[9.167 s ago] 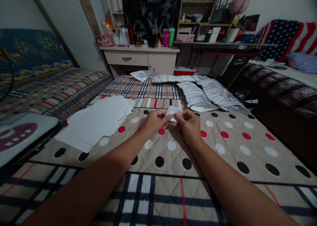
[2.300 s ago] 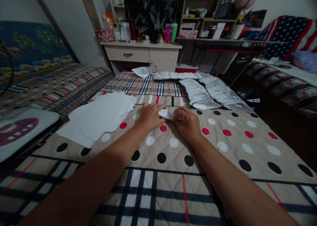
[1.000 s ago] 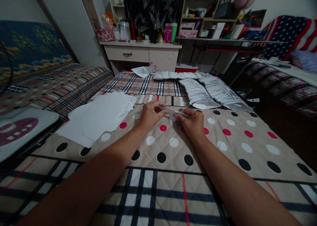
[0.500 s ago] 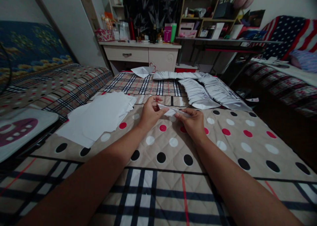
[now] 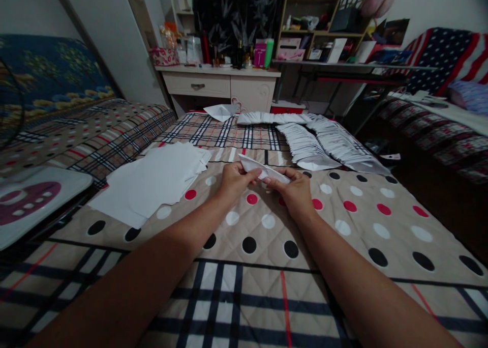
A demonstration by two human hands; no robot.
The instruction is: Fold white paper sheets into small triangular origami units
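A small folded white paper (image 5: 263, 168) is held between both hands just above the bedspread. My left hand (image 5: 237, 177) is closed on its left part, thumb on the near face. On the right part, my right hand (image 5: 295, 185) pinches it, with the two thumbs close together near the middle. The fingers behind the paper are partly hidden. To the left lies a loose pile of flat white paper sheets (image 5: 156, 177). Rows of folded papers (image 5: 305, 144) stand packed together beyond my right hand.
A quilted bedspread (image 5: 229, 246) with dots and plaid bands lies under everything. A single folded paper (image 5: 221, 112) rests at its far edge. A white folding table (image 5: 38, 200) stands at the left. Behind are a white dresser (image 5: 213, 83) and a shelf unit (image 5: 312, 32).
The thumbs have come closer together and the paper is turned up more, its left end showing higher. My left hand's raised fingers have curled in behind the paper.
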